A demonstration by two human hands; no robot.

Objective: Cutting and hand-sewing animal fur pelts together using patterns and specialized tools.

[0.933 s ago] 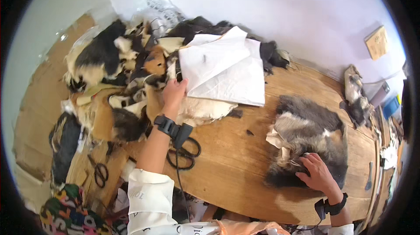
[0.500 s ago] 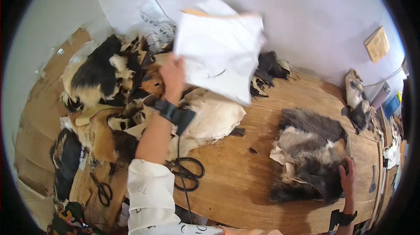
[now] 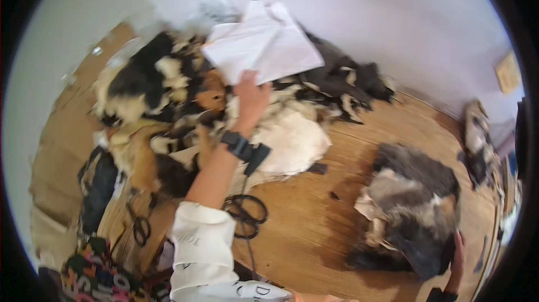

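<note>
Folded white paper sheets (image 3: 264, 43) lie at the back, over the far part of a heap of fur hides (image 3: 135, 85). My left hand (image 3: 252, 97) is closed at their near edge, slightly blurred. Just in front of that hand is a pale hide (image 3: 292, 139), skin side up. At the right, a grey, black and tan fur piece (image 3: 415, 212) lies on the wooden table (image 3: 309, 229). My right hand (image 3: 458, 257) is at its right edge, fingers stretched out and seen edge-on; part of the hand is hidden.
Black-handled scissors (image 3: 247, 215) lie beside my left forearm. A second pair of scissors (image 3: 140, 229) sits at the left. Cardboard (image 3: 62, 156) lines the left side. Another fur piece (image 3: 477, 144) stands by the wall at the far right.
The raised white paper has come down onto the hides at the back, my left hand moving with it. My right hand stays by the fur piece. The whole view has shifted slightly.
</note>
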